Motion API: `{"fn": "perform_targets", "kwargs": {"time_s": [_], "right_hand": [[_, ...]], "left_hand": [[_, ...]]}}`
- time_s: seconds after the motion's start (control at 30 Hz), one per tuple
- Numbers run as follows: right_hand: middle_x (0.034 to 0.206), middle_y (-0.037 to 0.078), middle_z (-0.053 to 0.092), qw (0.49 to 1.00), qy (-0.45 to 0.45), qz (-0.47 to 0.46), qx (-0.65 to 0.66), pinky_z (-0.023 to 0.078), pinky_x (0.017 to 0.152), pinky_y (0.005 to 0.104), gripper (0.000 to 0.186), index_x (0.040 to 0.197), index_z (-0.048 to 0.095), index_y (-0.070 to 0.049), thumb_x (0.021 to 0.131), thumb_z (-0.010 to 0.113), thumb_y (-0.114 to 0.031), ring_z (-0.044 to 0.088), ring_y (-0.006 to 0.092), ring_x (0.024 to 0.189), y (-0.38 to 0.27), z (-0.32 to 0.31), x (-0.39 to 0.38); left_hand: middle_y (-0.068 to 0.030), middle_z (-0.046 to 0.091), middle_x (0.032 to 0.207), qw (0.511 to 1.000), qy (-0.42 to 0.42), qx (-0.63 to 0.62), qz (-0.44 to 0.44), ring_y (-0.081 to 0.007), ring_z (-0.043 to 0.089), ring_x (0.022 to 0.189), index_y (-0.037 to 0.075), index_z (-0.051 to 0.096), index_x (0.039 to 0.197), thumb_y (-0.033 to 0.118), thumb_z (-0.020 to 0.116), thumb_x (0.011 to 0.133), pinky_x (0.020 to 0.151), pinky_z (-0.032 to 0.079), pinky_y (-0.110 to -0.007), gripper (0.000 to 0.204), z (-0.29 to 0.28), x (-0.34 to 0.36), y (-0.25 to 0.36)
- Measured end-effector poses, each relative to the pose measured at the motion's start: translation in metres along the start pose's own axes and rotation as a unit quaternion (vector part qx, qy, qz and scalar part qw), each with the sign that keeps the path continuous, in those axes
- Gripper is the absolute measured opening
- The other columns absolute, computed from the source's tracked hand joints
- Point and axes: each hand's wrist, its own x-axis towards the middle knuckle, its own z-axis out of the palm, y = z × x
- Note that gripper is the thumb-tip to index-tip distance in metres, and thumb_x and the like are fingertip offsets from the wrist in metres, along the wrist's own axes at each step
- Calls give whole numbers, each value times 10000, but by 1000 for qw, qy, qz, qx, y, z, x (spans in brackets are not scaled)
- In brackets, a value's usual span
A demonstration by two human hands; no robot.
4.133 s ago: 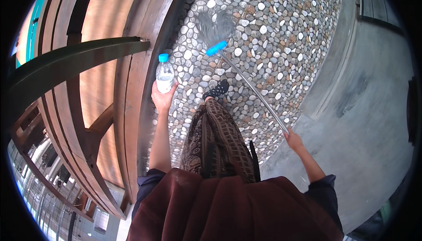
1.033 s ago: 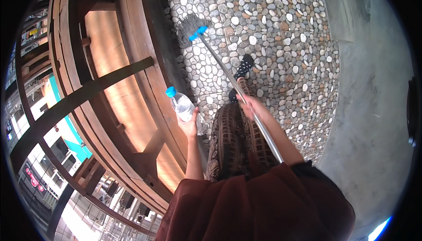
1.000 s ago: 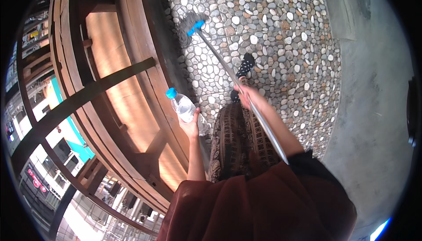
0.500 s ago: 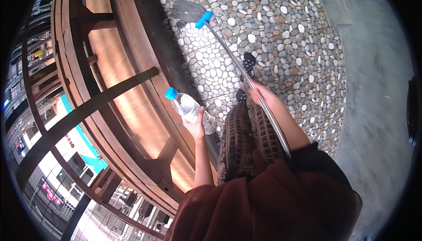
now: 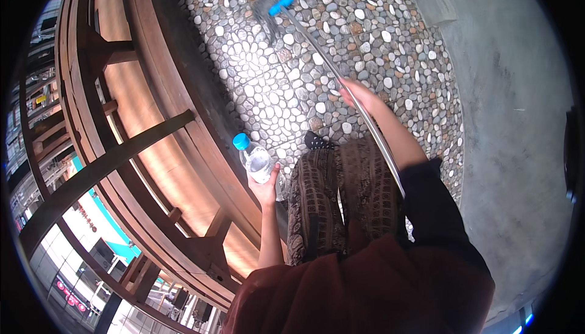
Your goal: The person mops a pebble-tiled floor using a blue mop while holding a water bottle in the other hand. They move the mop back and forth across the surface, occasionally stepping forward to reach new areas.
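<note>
My left hand [image 5: 264, 189] is wrapped round a clear plastic bottle [image 5: 259, 162] with a blue cap, held up beside the wooden railing. Its lower end passes behind my fingers near my patterned trousers. In my right hand [image 5: 359, 95] is the metal handle of a mop [image 5: 318, 47], gripped partway along. The handle runs back along my right forearm to the dark sleeve. At its far end, a blue clamp holds grey strands [image 5: 268, 12], slightly blurred, on the pebble floor.
Pebbled tiles [image 5: 378, 47] cover the floor ahead, with a bright sunlit patch. A wooden railing [image 5: 173, 90] with dark beams curves along the left. Smooth grey concrete [image 5: 512, 120] borders the right. One dark, dotted sock [image 5: 318, 141] shows below my trousers.
The mop head has swung a little away and to the right, its strands shifting. My right hand has moved farther forward. The bottle stays in my left hand, and my view has shifted along the floor.
</note>
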Motion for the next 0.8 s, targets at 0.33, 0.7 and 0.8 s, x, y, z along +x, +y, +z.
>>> {"fn": "perform_targets", "kwargs": {"time_s": [0.33,0.7,0.8], "right_hand": [[879,208,576,732,270,-1,-625,423,710,466,417,1102,432,-35,860,405,-373,544,378,832,37,-139,-79],[685,249,571,747,376,249,-488,426,612,516,402,1009,450,-39,846,424,-406,559,427,682,286,-193,-467],[718,260,569,809,322,229,-434,422,608,492,408,1070,460,-26,834,456,-358,557,422,724,316,-203,-472]], "left_hand": [[-76,570,953,1000,-23,16,4,-146,544,844,-20,492,1046,38,728,634,773,432,-278,479,61,-24,25],[-73,599,897,980,-198,29,-6,-138,557,788,-2,496,1021,124,764,605,735,447,-278,511,213,-60,30],[-133,607,898,961,-253,109,34,-202,588,826,-4,496,1020,237,761,588,762,457,-309,561,252,-61,38]]}}
